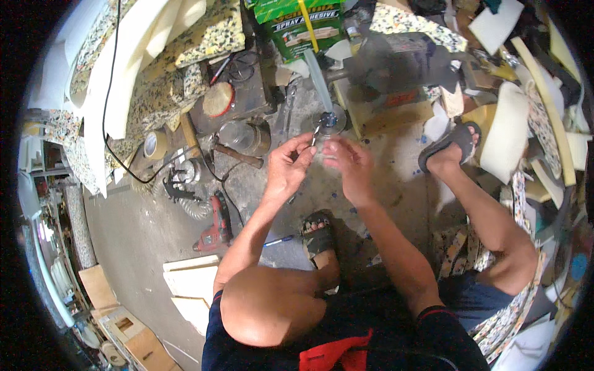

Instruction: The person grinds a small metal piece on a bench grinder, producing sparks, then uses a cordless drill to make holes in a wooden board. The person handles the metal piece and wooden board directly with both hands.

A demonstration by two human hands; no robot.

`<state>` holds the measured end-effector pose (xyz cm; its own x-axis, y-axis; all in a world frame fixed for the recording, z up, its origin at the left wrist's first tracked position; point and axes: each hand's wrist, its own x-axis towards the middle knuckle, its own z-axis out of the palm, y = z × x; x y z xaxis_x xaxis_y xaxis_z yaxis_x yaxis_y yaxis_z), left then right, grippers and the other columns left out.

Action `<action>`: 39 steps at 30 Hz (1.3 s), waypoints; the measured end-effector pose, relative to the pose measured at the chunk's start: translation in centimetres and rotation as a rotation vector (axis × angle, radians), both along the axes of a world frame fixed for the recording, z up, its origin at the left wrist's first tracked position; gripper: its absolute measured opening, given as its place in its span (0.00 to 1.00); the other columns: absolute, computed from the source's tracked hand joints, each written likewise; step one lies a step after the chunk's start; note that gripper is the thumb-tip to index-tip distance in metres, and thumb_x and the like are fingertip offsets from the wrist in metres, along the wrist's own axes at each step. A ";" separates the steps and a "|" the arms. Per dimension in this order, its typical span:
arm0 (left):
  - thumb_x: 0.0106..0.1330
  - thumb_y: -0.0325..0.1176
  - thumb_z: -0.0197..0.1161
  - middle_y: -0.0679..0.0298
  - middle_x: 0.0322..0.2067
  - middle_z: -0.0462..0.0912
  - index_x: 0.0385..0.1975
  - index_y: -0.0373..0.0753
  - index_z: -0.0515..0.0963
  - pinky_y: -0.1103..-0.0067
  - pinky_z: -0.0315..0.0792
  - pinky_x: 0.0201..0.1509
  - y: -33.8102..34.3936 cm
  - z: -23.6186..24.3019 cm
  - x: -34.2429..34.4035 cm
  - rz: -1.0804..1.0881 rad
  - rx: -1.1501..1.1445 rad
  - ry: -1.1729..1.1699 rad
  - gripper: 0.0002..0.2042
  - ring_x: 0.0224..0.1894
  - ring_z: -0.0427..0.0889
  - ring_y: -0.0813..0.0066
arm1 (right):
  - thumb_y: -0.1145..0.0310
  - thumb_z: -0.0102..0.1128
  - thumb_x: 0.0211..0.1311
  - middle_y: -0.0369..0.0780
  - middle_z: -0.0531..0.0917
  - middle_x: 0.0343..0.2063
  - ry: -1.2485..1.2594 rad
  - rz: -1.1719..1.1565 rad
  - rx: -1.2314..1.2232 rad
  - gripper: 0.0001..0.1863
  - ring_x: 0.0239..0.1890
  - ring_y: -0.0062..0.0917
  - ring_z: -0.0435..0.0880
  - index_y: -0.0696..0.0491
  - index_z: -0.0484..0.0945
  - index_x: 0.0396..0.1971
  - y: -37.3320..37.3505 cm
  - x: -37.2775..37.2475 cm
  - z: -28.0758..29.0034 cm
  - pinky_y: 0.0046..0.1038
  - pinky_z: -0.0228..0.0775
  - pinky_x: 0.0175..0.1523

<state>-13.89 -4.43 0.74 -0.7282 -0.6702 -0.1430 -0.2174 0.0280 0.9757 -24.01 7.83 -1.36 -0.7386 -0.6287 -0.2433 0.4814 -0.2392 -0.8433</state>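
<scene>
My left hand [288, 167] pinches a thin, dark and silver rod [316, 133] between thumb and fingers; its exact kind is too small to make out. The rod's far end reaches to a small round clear container [338, 121] with something dark inside. Just right of the rod is my right hand [351, 166], its fingers bent and smeared by motion, so whether they hold anything is unclear. A pale, narrow strip [318, 80] slants down to the container from behind.
A hammer [238, 155], a clear jar [236, 136], a tape roll [154, 144] and a red drill [215, 226] lie to the left. A green bag [291, 37] stands at the back. Foam offcuts [504, 133] crowd the right. A blue pen [278, 240] lies near my sandalled foot [318, 238].
</scene>
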 end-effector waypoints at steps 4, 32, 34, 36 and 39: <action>0.67 0.24 0.65 0.70 0.32 0.81 0.56 0.34 0.78 0.84 0.72 0.37 0.0 -1.0 -0.8 0.012 -0.005 0.049 0.17 0.32 0.76 0.85 | 0.70 0.64 0.66 0.41 0.86 0.41 -0.104 -0.054 -0.075 0.14 0.43 0.24 0.85 0.59 0.80 0.49 -2.2 -0.4 -0.8 0.27 0.80 0.47; 0.68 0.22 0.63 0.72 0.33 0.78 0.57 0.36 0.78 0.85 0.71 0.38 0.0 -4.9 -3.2 0.027 0.127 0.060 0.18 0.33 0.72 0.86 | 0.79 0.67 0.62 0.34 0.84 0.32 -0.125 -0.270 -0.173 0.10 0.32 0.12 0.79 0.59 0.82 0.43 -5.7 -0.5 -5.4 0.15 0.71 0.34; 0.68 0.22 0.63 0.72 0.32 0.79 0.57 0.36 0.78 0.84 0.71 0.37 -0.1 -4.8 -3.2 0.020 0.125 0.058 0.18 0.32 0.73 0.86 | 0.79 0.67 0.62 0.34 0.84 0.32 -0.121 -0.285 -0.146 0.10 0.31 0.11 0.78 0.58 0.82 0.43 -5.9 -0.5 -5.0 0.14 0.70 0.32; 0.68 0.23 0.64 0.70 0.30 0.80 0.58 0.36 0.78 0.84 0.72 0.36 -0.2 -4.7 -3.3 0.013 0.089 0.055 0.18 0.30 0.75 0.84 | 0.79 0.67 0.61 0.34 0.84 0.32 -0.100 -0.314 -0.130 0.10 0.31 0.11 0.78 0.58 0.82 0.42 -6.0 -0.5 -5.2 0.14 0.70 0.32; 0.69 0.24 0.62 0.70 0.30 0.80 0.58 0.36 0.78 0.84 0.71 0.35 -0.1 -4.3 -3.7 0.014 0.069 0.052 0.17 0.30 0.75 0.84 | 0.79 0.67 0.61 0.34 0.84 0.32 -0.079 -0.332 -0.105 0.10 0.31 0.11 0.78 0.58 0.83 0.42 -6.2 -0.7 -5.5 0.14 0.70 0.32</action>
